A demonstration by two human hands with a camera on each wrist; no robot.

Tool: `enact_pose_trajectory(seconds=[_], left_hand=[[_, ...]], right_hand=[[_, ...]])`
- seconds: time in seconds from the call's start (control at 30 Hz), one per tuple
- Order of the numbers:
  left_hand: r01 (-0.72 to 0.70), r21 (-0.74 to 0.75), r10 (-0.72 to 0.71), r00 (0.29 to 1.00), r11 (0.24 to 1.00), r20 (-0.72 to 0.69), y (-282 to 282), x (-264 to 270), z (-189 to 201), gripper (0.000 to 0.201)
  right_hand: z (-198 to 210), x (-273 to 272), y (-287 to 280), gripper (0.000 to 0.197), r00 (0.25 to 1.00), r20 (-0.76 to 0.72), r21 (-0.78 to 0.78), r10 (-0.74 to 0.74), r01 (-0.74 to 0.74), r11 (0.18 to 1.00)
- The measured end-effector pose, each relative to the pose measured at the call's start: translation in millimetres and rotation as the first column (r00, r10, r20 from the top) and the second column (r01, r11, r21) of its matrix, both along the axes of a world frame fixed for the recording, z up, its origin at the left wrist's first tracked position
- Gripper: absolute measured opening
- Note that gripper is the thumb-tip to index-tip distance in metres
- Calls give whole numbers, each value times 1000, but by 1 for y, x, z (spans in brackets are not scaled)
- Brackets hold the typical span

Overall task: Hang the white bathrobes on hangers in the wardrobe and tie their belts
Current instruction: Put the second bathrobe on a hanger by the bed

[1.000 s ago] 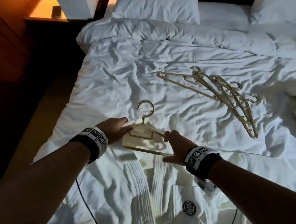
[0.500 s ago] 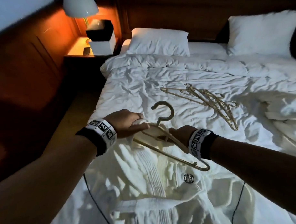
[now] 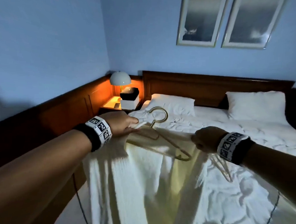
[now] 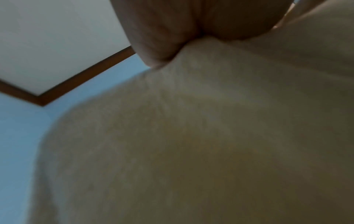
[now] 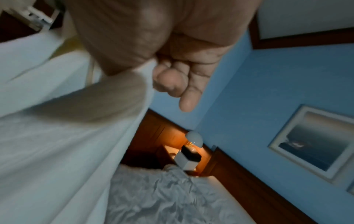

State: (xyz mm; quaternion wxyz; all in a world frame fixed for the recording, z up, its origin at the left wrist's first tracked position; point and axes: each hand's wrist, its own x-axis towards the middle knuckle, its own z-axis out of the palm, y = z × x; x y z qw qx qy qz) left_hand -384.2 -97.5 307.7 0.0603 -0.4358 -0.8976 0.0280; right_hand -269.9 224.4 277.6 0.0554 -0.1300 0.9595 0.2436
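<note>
A white bathrobe (image 3: 138, 179) hangs lifted above the bed, stretched between both hands. My left hand (image 3: 122, 123) grips the robe's left shoulder together with the end of a gold hanger (image 3: 161, 138) that lies inside the collar, its hook pointing up. My right hand (image 3: 204, 140) grips the robe's right shoulder. In the left wrist view the robe cloth (image 4: 191, 136) fills the frame under my fingers (image 4: 159, 45). The right wrist view shows my fingers (image 5: 172, 78) curled on the white cloth (image 5: 67, 121).
Several spare gold hangers (image 3: 221, 168) lie on the rumpled white bed (image 3: 247, 200) just below my right wrist. A lit lamp (image 3: 120, 79) and a box (image 3: 129, 100) stand on the nightstand at the left. The wooden headboard (image 3: 210, 88) and two pillows are beyond. No wardrobe is in view.
Both hands have raised the robe and hanger off the bed. The head view has tilted up, so the wall and pictures now show.
</note>
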Motion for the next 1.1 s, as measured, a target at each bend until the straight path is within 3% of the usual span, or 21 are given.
enact_pose_trajectory(seconds=[0.1,0.17,0.2,0.3,0.4,0.43,0.47,0.5,0.53,0.6,0.63,0.73,0.83,0.9,1.0,1.1], left_hand=[[-148,-46,146,988,988,-43,13,40,35,13],[-209,42,213,969,977,-126,19,63,57,21],[-238,108,254,949,965,-185,21,77,71,29],[-258,332,366,874,907,-321,11,115,115,35],[-209,470,394,855,857,-338,-10,155,166,36],[-199,505,410,843,840,-349,-18,170,186,39],[-178,531,412,836,829,-362,-23,181,201,41],[-164,551,417,829,818,-373,-26,192,216,41],[-155,568,427,819,808,-383,-31,204,229,41],[-148,605,447,810,782,-379,-41,221,249,44],[-143,619,449,813,772,-371,-47,227,255,46],[-159,634,457,822,757,-340,-74,240,267,48],[-188,672,424,882,716,-206,-103,246,263,44],[-177,695,371,918,697,-138,-120,249,254,33],[-168,729,341,935,663,-94,-136,254,241,21],[-125,757,241,969,641,-44,-147,259,234,10]], right_hand=[[54,27,16,21,987,-152,-104,-52,37,994],[89,41,14,8,966,-245,-263,-88,21,965],[107,49,12,10,950,-297,-371,-93,-26,928],[144,80,-15,28,927,-376,-616,-2,-248,748],[162,112,-51,25,907,-296,-797,299,-407,446],[173,115,-63,32,875,-346,-817,338,-458,350],[183,112,-72,38,836,-456,-781,307,-541,313],[194,106,-79,44,764,-602,-684,230,-643,343],[207,99,-89,52,674,-723,-562,152,-701,439],[232,94,-106,66,578,-813,-427,71,-675,602],[243,92,-114,68,584,-808,-423,77,-666,614],[276,97,-135,49,679,-708,-545,193,-700,461],[294,108,-153,32,678,-665,-485,314,-711,509],[297,111,-163,22,656,-680,-477,328,-735,481],[289,106,-180,17,681,-607,-611,409,-730,307],[278,105,-193,18,743,-439,-815,506,-566,125]])
